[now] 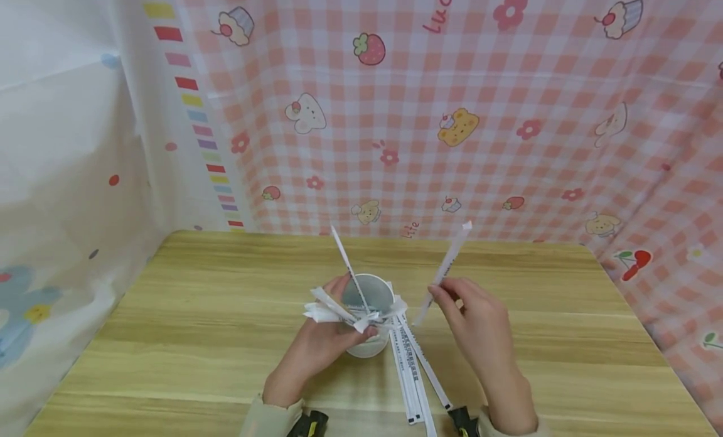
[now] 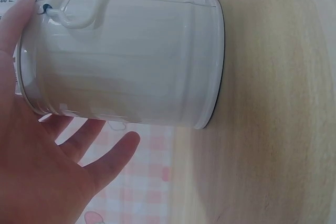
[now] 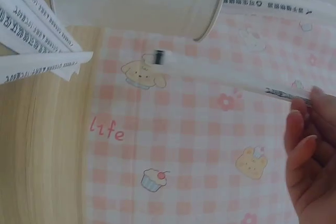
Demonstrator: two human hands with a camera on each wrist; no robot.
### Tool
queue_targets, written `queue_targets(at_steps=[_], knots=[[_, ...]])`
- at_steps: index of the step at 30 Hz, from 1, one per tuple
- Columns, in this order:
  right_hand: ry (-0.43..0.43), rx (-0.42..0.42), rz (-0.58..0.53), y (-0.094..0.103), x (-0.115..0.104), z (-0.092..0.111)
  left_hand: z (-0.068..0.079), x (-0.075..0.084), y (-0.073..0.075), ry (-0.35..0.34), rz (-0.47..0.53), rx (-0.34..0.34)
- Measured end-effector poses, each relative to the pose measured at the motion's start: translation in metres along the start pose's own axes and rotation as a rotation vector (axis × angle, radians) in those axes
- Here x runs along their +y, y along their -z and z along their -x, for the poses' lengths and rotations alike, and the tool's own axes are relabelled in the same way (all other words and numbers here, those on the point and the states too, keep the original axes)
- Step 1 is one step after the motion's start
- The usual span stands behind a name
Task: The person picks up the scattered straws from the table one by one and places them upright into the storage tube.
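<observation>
A white cylindrical can with a small loop handle stands on the table. My left hand grips it at the rim, thumb over the near edge and fingers round the left side. Several paper-wrapped straws lean out of the can, most toward the left, while one thin straw rises from it. Between thumb and fingertips my right hand pinches another wrapped straw, held tilted in the air right of the can. Its dark-marked lower end points toward the can, apart from it.
More wrapped straws lie loosely fanned on the wooden table, just right of the can and near the front. A pink checked cloth hangs behind the table, with a white cloth on the left.
</observation>
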State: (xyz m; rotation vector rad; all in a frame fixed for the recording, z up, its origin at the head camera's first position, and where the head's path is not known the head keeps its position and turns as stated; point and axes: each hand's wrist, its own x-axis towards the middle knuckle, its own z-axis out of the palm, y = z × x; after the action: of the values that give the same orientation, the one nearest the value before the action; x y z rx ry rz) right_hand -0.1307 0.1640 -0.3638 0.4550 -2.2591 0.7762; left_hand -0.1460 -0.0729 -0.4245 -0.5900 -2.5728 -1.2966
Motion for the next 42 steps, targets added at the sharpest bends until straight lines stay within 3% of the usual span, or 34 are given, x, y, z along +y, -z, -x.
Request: queue_targets(at_steps=[9, 19, 24, 33, 42], knots=[[0.146, 0.179, -0.151, 0.003, -0.012, -0.006, -0.001, 0.001, 0.001, -0.01, -0.008, 0.002], [0.203, 0.203, -0.125, 0.003, -0.024, -0.005, -0.001, 0.001, 0.001, -0.013, 0.0, 0.001], [0.191, 0.152, -0.121, -0.002, -0.026, -0.003, -0.002, -0.002, -0.001, -0.032, 0.002, 0.007], [0.113, -0.043, -0.108, -0.016, -0.022, 0.001, -0.001, -0.003, -0.001, -0.044, 0.007, 0.009], [0.122, -0.099, -0.043, -0.029, -0.023, 0.006, -0.001, -0.001, 0.0, -0.047, -0.022, 0.007]])
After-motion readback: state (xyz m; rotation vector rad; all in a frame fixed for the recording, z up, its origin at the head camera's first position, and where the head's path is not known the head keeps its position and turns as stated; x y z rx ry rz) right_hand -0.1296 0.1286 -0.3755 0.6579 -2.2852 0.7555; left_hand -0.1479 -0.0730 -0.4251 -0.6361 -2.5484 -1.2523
